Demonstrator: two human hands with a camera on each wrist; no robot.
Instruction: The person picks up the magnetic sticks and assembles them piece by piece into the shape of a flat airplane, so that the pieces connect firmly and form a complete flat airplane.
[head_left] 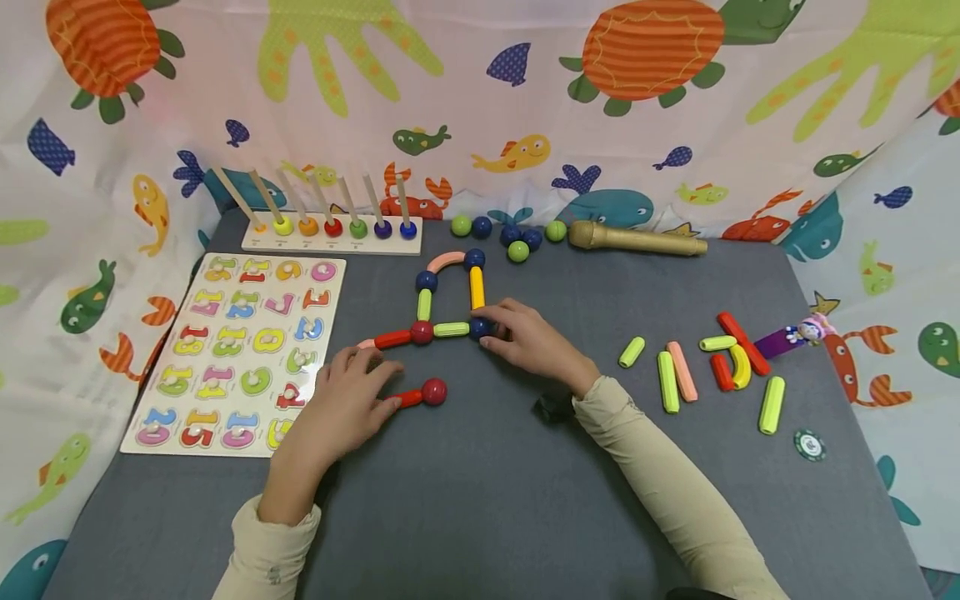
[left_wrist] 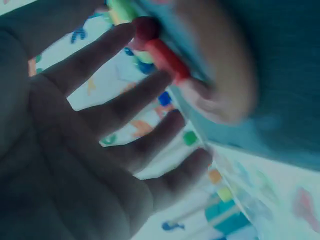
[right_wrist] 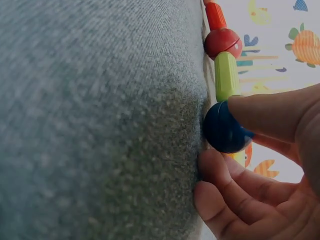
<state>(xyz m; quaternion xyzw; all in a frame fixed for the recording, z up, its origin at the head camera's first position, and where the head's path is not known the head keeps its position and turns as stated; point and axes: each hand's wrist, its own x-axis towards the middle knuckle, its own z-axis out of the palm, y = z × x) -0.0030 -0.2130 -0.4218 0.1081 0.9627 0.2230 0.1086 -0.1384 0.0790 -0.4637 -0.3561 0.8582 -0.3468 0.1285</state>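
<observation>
My right hand [head_left: 536, 342] pinches a dark blue ball [right_wrist: 227, 127] between thumb and fingers, at the near right corner of a loop. That loop joins blue balls, a yellow stick [head_left: 477, 289], a curved pink stick [head_left: 447, 260], light green sticks [head_left: 451, 330] and a red ball [head_left: 422, 332]. From the red ball a red stick [head_left: 392, 339] leads left to another pink stick [head_left: 366, 343], partly hidden beneath my left hand [head_left: 348, 408]. The left fingers are spread over these pieces. By the left thumb lies a second red stick [head_left: 409, 398] with a red ball [head_left: 434, 392].
A number puzzle board [head_left: 258, 337] lies at the left, behind it a peg board [head_left: 330, 242]. Loose balls [head_left: 517, 250] and a gold microphone [head_left: 637, 240] stand at the back. Loose sticks [head_left: 667, 382], a purple figure [head_left: 795, 336] and a round chip [head_left: 810, 445] lie right.
</observation>
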